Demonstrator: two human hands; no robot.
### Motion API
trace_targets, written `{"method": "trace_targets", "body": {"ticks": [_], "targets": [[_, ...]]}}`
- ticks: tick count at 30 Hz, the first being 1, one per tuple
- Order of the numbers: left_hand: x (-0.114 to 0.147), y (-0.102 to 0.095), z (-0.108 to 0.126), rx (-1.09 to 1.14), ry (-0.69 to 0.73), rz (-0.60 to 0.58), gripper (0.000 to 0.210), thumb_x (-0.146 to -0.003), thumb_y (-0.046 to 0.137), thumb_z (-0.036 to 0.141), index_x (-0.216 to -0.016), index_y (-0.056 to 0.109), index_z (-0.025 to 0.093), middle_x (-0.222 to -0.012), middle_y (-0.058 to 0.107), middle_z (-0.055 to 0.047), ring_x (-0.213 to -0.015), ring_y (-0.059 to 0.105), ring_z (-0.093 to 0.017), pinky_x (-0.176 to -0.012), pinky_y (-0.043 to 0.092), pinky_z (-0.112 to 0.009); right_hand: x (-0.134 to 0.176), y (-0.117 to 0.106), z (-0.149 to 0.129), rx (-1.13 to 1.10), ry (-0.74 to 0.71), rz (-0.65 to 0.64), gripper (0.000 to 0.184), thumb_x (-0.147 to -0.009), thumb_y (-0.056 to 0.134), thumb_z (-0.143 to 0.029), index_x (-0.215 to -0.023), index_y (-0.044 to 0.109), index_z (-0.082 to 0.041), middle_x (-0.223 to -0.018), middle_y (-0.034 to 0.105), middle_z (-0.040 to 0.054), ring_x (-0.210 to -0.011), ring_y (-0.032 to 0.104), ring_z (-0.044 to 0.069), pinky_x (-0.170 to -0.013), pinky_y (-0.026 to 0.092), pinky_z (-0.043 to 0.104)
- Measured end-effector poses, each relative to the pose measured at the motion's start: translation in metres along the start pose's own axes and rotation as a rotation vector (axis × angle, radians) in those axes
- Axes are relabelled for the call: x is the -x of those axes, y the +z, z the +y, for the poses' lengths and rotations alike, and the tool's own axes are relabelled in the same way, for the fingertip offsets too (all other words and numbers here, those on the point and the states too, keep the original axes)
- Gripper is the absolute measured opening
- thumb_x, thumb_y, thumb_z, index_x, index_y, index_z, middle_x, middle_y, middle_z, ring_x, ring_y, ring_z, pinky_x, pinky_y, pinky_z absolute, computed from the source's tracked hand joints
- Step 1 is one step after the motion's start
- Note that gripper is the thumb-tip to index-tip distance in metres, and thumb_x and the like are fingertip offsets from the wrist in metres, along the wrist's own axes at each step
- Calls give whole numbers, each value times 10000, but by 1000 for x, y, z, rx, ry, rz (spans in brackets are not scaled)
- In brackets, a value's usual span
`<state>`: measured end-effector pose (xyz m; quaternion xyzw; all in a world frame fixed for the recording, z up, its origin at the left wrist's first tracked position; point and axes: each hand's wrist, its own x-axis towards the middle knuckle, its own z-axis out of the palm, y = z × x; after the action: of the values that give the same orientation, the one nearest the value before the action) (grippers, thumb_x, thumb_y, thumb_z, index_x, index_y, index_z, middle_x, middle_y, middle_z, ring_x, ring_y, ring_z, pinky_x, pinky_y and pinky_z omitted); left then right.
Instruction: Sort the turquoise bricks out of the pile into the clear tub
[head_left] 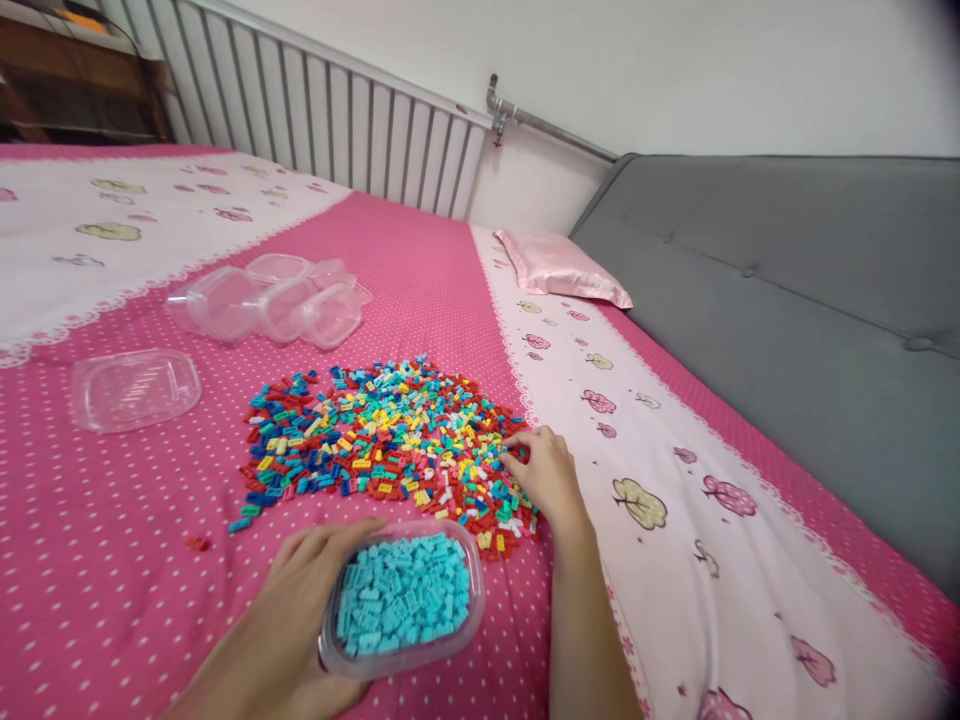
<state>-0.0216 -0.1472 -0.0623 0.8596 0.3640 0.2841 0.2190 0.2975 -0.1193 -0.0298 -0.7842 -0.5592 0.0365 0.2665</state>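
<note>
Left hand: my left hand (319, 590) is curved round the left side of a clear tub (477, 590), thumb and fingers spread to its width, gripping it.
Right hand: my right hand (547, 475) is at the right edge of the mixed bricks (375, 430), thumb and fingertips bent close together; I cannot tell whether they pinch a brick.
Mixed bricks: they spread over the pink bedspread (60, 540) just beyond the tub, in red, blue, yellow, green and white; 1 red piece (198, 544) lies apart, to the left.
Spill risk: the tub's open top leans towards me, so a slip of my left hand or a dip in the soft bedding could tip bricks out.
Mix-up risk: similar blues and greens in the pile could put a wrong shade among the turquoise bricks (405, 590).
Tub: turquoise bricks only, as far as I see, heaped below the rim.
Other containers: clear containers (277, 305) lie clustered behind; pink shows through them.
Lid: 1 clear lid (135, 390), apparently, lies flat nearer me.
</note>
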Motion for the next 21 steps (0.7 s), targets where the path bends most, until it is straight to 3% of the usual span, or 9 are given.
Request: {"method": "trace_targets", "body": {"ticks": [6, 14, 21], "targets": [[0, 2, 1, -20, -4, -8, 829, -694, 745, 245, -1431, 376, 335, -1310, 629, -74, -1159, 618, -338, -926, 564, -465, -1, -2, 0, -52, 25, 27, 118, -807, 684, -181, -804, 780, -250, -935, 680, 91, -954, 625, 288, -868, 467, 410], [-1, 0, 1, -6, 19, -6, 821, -694, 735, 238, -1429, 384, 338, -1310, 641, -71, -1154, 628, -341, -923, 565, -465, -5, -2, 3, -315, 24, 46, 192, -843, 571, -195, -894, 749, -249, -905, 783, 36, -873, 727, 234, -894, 523, 395], [-1, -1, 4, -12, 26, -6, 788, -706, 716, 231, -1421, 398, 326, -1284, 644, -76, -1138, 627, -330, -922, 556, -459, -5, -7, -10, -582, -28, -14, 174, -835, 641, -356, -886, 688, -196, -839, 772, 67, -823, 733, 236, -756, 569, 347]]}}
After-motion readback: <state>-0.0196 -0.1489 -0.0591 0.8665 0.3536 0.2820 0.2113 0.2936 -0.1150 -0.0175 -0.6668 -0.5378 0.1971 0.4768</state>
